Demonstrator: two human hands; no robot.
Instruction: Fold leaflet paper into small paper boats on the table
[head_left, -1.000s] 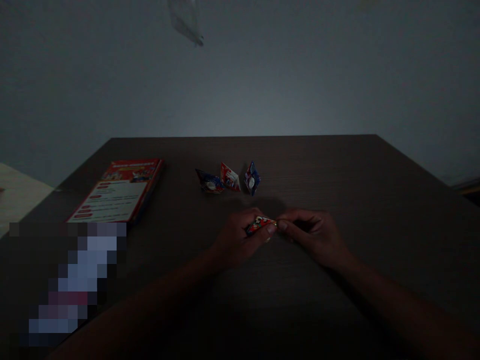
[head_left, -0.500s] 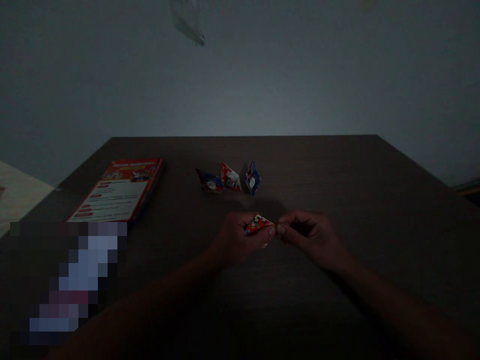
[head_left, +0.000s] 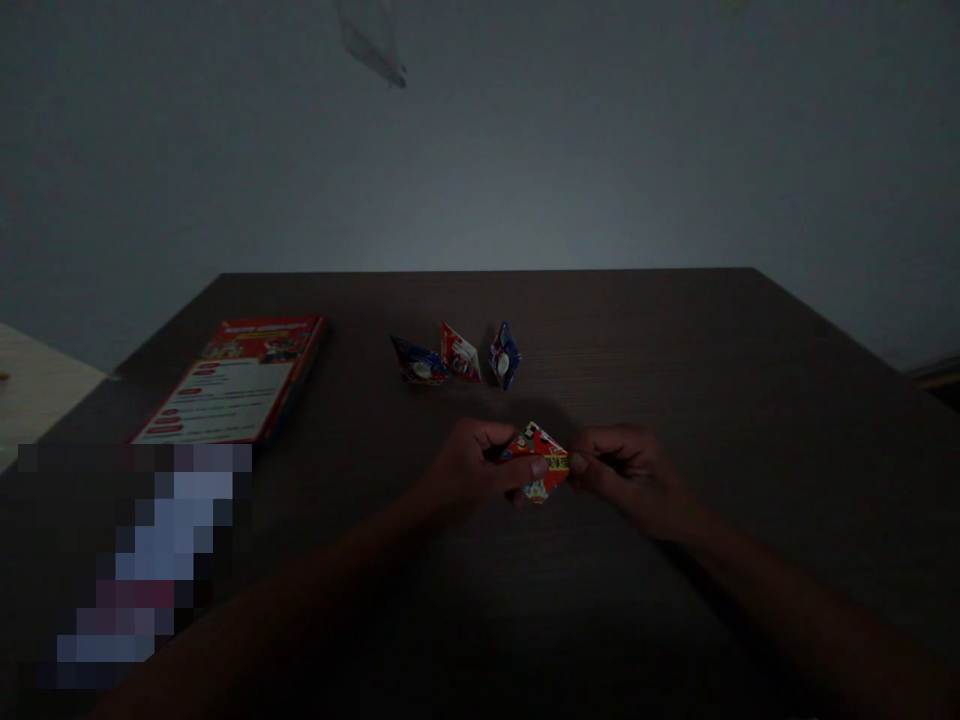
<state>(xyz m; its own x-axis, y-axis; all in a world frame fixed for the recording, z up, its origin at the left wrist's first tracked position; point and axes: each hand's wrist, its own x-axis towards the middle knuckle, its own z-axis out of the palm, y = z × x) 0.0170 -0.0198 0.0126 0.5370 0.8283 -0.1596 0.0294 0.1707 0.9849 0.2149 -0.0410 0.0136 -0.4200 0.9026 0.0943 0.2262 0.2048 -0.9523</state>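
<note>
A small folded piece of red patterned paper [head_left: 541, 462] is held between both hands just above the dark table [head_left: 675, 340]. My left hand [head_left: 480, 470] pinches its left side, fingers closed. My right hand [head_left: 630, 475] pinches its right corner, fingers closed. The paper now shows a diamond-shaped face toward me. Beyond the hands stand three small folded paper figures [head_left: 456, 358], blue and red, in a row on the table.
A red and white printed booklet [head_left: 232, 385] lies at the table's left. A blurred-out patch [head_left: 142, 560] covers the near left. A pale wall rises behind the table's far edge. The room is dim.
The folded paper has turned or opened from a thin sliver into a wider diamond face. Both hands stayed in nearly the same place, still pinching it.
</note>
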